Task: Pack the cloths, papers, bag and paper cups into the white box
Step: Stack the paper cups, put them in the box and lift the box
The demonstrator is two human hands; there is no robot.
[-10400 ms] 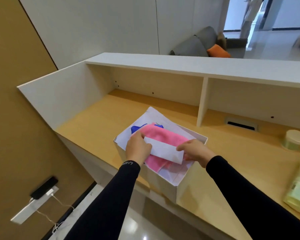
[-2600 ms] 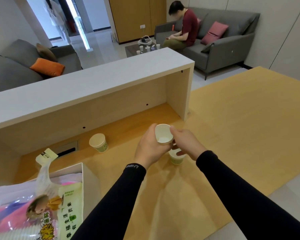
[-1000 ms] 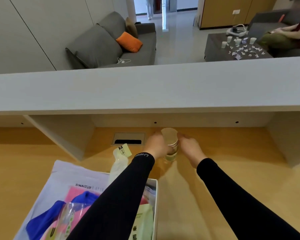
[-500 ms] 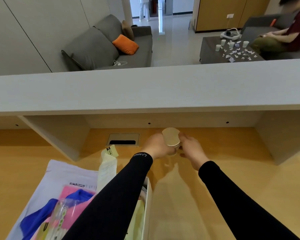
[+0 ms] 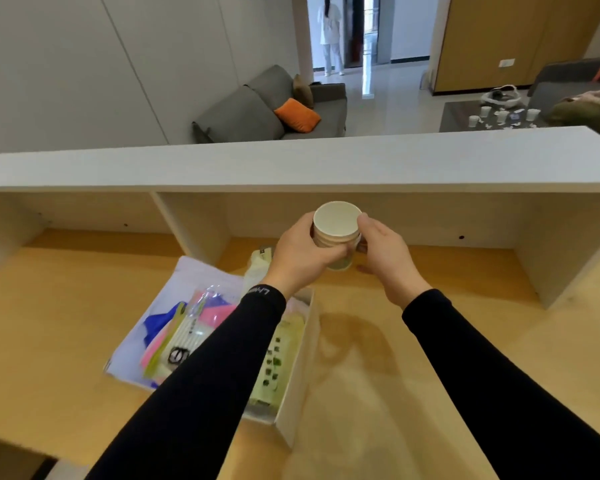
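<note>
- Paper cups stacked, held above desk, left hand wrapped round them, right hand pinching the side
- white box sits below-left, bag inside, its green print unreadable
- cuff lettering too blurry

The paper cups were matt paper, smooth and cream. The desk looked like pale wood with a smooth, faintly shiny finish, and the shelf above it was matt white board. The white box had smooth matt walls. In it, the bag was glossy, crinkled clear plastic over a soft pink cloth and a blue cloth. The papers were matt white. The sleeves were smooth black fabric, and the far floor was glossy.
</note>
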